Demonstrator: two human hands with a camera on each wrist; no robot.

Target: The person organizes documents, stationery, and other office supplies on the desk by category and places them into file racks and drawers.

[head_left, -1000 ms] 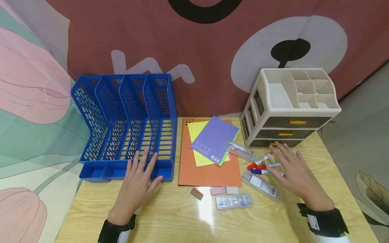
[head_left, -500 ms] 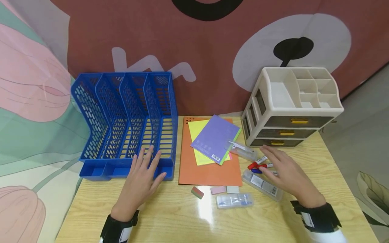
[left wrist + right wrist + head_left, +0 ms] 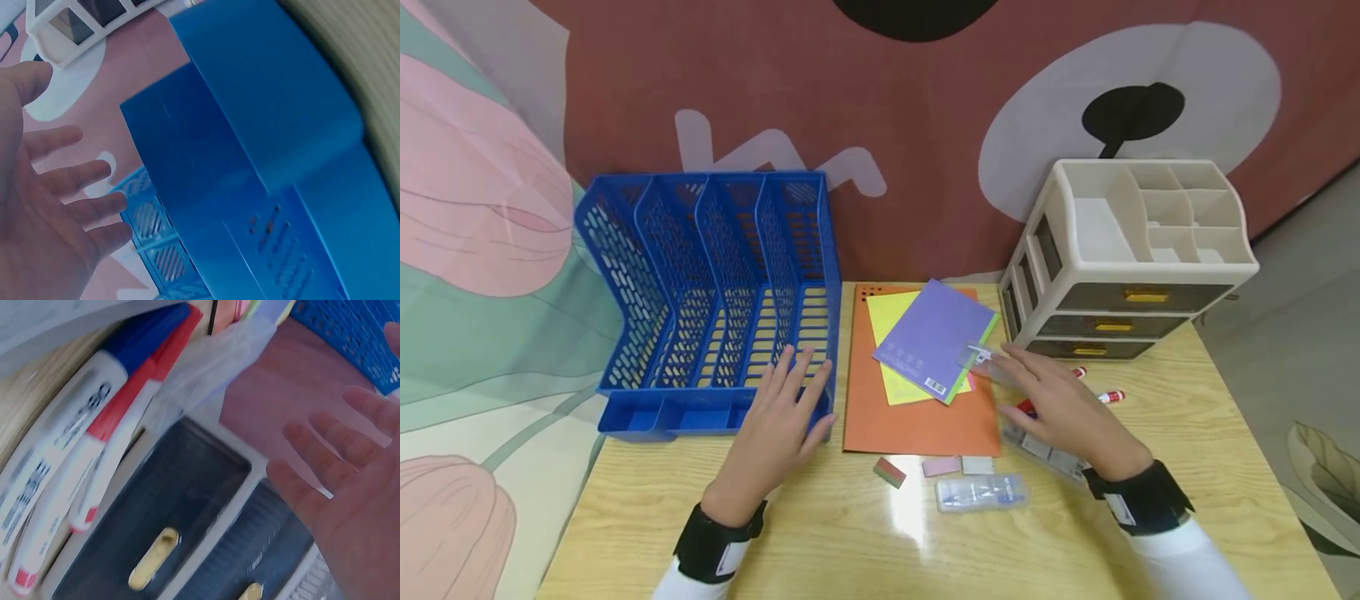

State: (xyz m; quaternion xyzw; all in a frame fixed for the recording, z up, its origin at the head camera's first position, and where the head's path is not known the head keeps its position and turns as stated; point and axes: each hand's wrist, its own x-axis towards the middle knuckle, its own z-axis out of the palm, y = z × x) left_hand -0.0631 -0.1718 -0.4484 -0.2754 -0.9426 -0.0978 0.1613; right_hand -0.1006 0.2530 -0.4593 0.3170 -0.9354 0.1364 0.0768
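Observation:
My left hand (image 3: 767, 442), fingers spread, is over the front tray of a blue file rack (image 3: 833, 275); the left wrist view shows its bare palm beside the rack. My right hand (image 3: 1063, 408) is above several markers and clear plastic cases, with nothing in its fingers. In the right wrist view lie a blue-capped marker (image 3: 69, 425) and red-capped markers (image 3: 56, 506). One clear case (image 3: 1045, 454) is partly hidden under the right hand. Another clear case (image 3: 977, 357) overlaps a purple notebook (image 3: 932, 333) near the right fingertips.
A white organizer (image 3: 1097, 272) with dark drawers stands at right. Under the purple notebook lie a yellow booklet (image 3: 891, 387) and an orange folder (image 3: 917, 433). In front are a red-green eraser (image 3: 890, 472), pink (image 3: 942, 467) and white (image 3: 977, 465) blocks and a clear pen case (image 3: 981, 493).
My right hand has moved left over the markers, toward the clear case by the purple notebook. My left hand has shifted right along the rack's front. The view has tilted slightly.

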